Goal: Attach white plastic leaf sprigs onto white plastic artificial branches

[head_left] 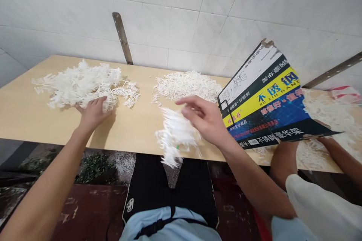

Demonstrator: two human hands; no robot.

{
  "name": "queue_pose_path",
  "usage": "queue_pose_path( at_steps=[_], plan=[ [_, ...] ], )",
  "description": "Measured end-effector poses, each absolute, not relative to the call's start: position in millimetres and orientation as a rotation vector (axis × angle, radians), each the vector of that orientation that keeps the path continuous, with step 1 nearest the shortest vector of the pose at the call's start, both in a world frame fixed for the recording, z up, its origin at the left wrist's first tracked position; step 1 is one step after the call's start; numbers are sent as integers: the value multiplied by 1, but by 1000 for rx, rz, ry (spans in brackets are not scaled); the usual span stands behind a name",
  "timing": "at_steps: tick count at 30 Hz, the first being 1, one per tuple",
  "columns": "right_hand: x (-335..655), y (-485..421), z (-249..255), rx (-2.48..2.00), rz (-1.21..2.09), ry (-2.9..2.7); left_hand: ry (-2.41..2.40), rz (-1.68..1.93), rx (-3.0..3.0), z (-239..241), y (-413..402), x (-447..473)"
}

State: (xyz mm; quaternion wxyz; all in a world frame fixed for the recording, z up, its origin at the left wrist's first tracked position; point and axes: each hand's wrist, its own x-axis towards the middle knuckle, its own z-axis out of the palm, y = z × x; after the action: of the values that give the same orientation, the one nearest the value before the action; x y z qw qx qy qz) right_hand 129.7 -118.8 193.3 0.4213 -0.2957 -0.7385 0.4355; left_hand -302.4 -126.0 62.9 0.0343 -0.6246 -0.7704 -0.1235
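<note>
Left hand (94, 115), left of centre: fingers spread at the near edge of a tangled pile of white, branched, plastic-looking strands (85, 81), left on the pale wood-toned flat worktop (132, 124); grip cannot be determined. Right hand (202, 118), centre: partly open, fingers loosely bent, just above a motion-blurred cluster of thin white pieces (178, 133) at the worktop's front edge. Beyond it lies a low heap of short white sticks (189, 86); at right stands a printed yellow, blue and black cardboard panel (263, 109).

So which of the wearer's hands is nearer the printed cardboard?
Right. The right hand is beside the printed cardboard; the left hand is off at the leftmost white pile.
</note>
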Motion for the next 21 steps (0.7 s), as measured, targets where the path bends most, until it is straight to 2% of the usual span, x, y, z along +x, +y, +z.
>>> queue_pose_path(
  at_steps=[5, 7, 10, 14, 18, 21],
  plan=[
    [213, -172, 134, -1099, 1301, -1384, -2019, -844, -1668, 37, -167, -246],
    [235, -194, 108, -1184, 1298, -1180, -1816, -932, -1809, 20, -186, -196],
    [253, -218, 82, -1265, 1352, -920, -1608, -794, -2399, -2, -206, -104],
    [256, -229, 74, -1302, 1325, -708, -1384, -622, -2711, -17, -222, -22],
    [255, -224, 77, -1244, 1316, -662, -1083, -962, -2915, -14, -243, -28],
    [250, -211, 81, -1197, 1350, -679, -1029, -1248, -2948, -5, -242, -55]
  ],
)
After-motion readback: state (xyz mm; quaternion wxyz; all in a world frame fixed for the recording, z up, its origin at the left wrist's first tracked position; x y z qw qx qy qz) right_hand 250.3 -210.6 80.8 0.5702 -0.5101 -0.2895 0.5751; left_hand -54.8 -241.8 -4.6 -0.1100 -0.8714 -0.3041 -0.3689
